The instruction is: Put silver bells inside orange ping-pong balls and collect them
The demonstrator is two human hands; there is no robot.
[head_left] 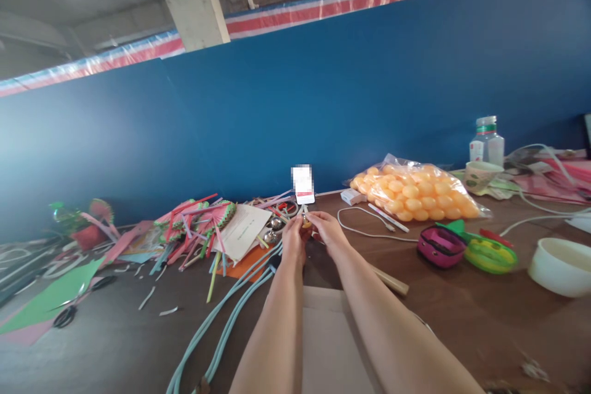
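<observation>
Both your hands meet at centre frame, just above the bench (462,320): left hand (294,237) and right hand (325,228) each with a pinching grip on one small orange piece (307,222). Fine fingertip work seems underway; it calls for steadiness.

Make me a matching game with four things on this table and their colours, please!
Things:
1. bag of balls
2. bowl
3. scissors
4. zip pouch

Colours:
A. black
B. orange
C. pink
D. white

Right pairs: 1-B, 2-D, 3-A, 4-C.
</observation>
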